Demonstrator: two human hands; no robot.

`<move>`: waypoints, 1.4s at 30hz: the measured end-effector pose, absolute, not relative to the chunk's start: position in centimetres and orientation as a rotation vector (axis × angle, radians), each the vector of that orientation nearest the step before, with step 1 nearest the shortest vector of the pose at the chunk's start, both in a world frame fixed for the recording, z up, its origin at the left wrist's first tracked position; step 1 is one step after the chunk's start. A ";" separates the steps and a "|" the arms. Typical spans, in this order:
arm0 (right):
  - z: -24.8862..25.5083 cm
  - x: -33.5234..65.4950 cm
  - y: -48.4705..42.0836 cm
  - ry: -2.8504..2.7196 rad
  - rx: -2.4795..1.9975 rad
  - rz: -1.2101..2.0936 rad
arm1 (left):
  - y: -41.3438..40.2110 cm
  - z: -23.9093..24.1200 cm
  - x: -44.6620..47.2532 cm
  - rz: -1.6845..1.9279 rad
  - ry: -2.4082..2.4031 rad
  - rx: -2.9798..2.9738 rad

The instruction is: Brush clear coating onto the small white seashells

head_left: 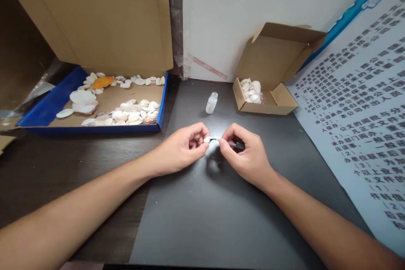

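Between the thumb and fingers of my left hand (186, 145) is a small white shell (207, 139). My right hand (247, 149) is closed on a small brush with a dark cap (240, 146); its thin tip points left and meets the shell, or nearly so. Both hands are above the dark grey mat (190, 219). Just beyond them an uncapped small glass bottle (211, 103) with whitish contents stands upright. Part of the brush is hidden by my right fingers.
At the left a blue-edged cardboard box (118, 129) lies open with many shells and an orange piece (103, 82) inside. A smaller open carton (265, 109) with shells stands at the back right. A printed sheet (357, 135) slants along the right side, and a white wall rises behind.
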State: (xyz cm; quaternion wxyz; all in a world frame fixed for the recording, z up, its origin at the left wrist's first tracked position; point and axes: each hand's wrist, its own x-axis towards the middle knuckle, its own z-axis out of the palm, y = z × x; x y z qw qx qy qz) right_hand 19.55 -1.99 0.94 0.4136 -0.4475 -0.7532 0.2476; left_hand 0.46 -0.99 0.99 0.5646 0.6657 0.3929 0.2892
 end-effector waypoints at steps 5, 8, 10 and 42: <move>1.0 19.6 -2.1 -1.860 -1.118 0.681 | -1.0 1.1 0.5 0.668 0.932 1.575; 0.9 19.6 -2.1 -1.890 -1.101 0.733 | -1.0 1.0 0.4 0.669 0.936 1.586; 0.8 19.5 -2.0 -1.888 -1.134 0.713 | -1.0 1.0 0.4 0.668 0.938 1.575; 1.2 19.6 -2.3 -1.851 -1.187 0.722 | -0.7 1.3 0.3 0.630 0.882 1.290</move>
